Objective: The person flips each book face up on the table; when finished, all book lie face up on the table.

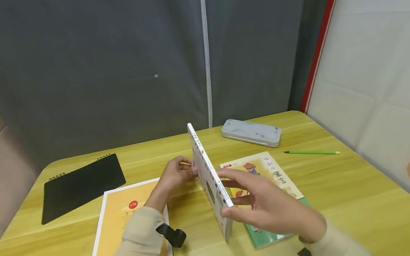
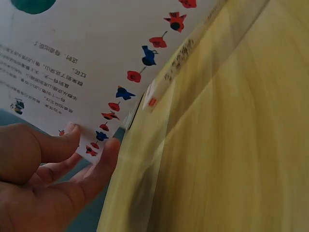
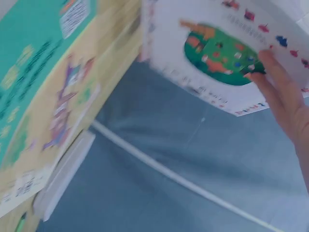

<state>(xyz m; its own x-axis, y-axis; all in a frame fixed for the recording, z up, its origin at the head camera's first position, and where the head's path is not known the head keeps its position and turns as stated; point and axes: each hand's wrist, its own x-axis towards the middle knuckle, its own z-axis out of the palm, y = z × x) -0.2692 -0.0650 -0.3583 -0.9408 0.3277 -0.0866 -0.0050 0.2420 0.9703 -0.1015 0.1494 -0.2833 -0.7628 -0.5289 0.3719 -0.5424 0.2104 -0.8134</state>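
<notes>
A white picture book (image 1: 205, 176) with small red and blue flower and bird prints stands on edge over the table, its narrow side up. My left hand (image 1: 173, 176) holds its far end. In the left wrist view, the thumb of that hand (image 2: 48, 179) lies on the printed cover, with fingers at the corner. My right hand (image 1: 274, 206) grips the near end, thumb at the near edge and fingers on the right face. The right wrist view shows fingers of the hand (image 3: 285, 96) against the cover, beside a green oval picture.
An orange book with a white border (image 1: 115, 216) lies left, partly under my left forearm; a black spiral notebook (image 1: 82, 188) lies beyond it. To the right are a yellow-and-green book (image 1: 275, 175), a grey pencil case (image 1: 251, 132) and a green pencil (image 1: 312, 152). A grey curtain (image 1: 101, 72) hangs behind.
</notes>
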